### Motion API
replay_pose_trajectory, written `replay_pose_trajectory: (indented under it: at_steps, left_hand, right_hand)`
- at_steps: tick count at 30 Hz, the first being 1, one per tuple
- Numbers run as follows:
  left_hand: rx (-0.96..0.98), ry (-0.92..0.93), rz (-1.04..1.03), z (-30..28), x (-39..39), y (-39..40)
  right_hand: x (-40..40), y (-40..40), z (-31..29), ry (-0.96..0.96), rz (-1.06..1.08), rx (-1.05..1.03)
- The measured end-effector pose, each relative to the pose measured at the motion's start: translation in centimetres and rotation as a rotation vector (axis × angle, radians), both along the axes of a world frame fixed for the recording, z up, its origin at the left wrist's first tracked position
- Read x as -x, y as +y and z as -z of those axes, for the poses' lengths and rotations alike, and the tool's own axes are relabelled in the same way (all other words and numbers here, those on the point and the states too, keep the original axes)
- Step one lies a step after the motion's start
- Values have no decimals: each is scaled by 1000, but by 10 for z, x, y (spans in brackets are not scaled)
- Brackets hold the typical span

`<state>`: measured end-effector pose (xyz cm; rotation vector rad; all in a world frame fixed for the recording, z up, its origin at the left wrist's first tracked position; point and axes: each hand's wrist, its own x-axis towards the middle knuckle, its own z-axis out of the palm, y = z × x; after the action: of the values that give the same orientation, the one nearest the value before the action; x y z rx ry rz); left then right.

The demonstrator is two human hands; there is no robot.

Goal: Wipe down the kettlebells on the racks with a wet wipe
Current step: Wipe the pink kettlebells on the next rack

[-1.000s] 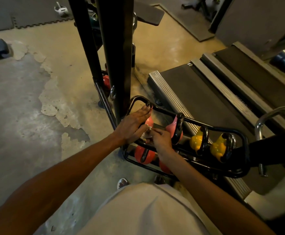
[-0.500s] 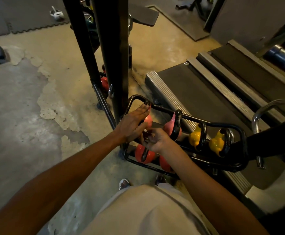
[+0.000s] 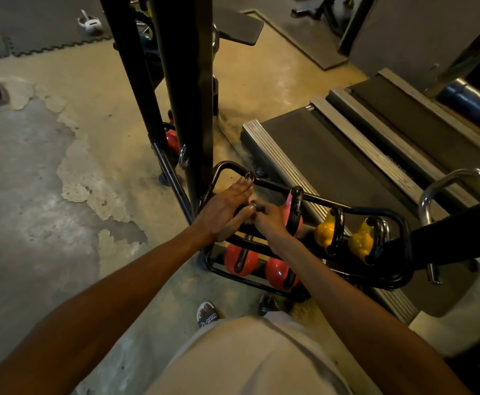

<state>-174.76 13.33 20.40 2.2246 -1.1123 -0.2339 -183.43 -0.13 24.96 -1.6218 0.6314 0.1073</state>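
Observation:
A low black tubular rack (image 3: pixel 398 223) holds kettlebells on two tiers. My left hand (image 3: pixel 224 212) lies with straight fingers over the leftmost kettlebell of the upper tier, hiding most of it. My right hand (image 3: pixel 270 222) is curled right beside the left thumb and pinches a small pale wet wipe (image 3: pixel 252 207), of which only a sliver shows. To the right stand a pink kettlebell (image 3: pixel 287 215) and two yellow kettlebells (image 3: pixel 325 232) (image 3: pixel 360 245). Two red kettlebells (image 3: pixel 240 259) (image 3: pixel 278 273) sit on the lower tier.
Black upright posts (image 3: pixel 196 109) rise just behind the rack's left end, with another red kettlebell (image 3: pixel 172 139) at their foot. A treadmill (image 3: pixel 332 155) and a chrome handrail (image 3: pixel 455 181) lie to the right. My sandalled foot (image 3: pixel 207 313) stands in front of the rack.
My right hand has shifted up and left against the left thumb, and the wipe that showed white between the hands is now mostly hidden. The left hand stays on the kettlebell.

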Motion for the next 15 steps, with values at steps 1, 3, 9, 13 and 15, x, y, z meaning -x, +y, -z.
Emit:
replay_pose_trajectory:
  at_steps: [1,3,9,13,15]
  left_hand:
    - [11,6,-4,1,0,0]
    - [29,8,-2,5,2,-1]
    - [65,-99,-66,11,19,-12]
    - [117,-172,-74,10,41,-28]
    - [145,-140,-31,11,52,-38]
  right_hand:
    - [1,-4,2,-2,17,-48]
    - [4,-14,5,24,93,-122]
    - [16,-41,-8,-23,307,-255]
    - [24,-79,-16,-95,451,-166]
    - [27,-100,-17,-133,471,17]
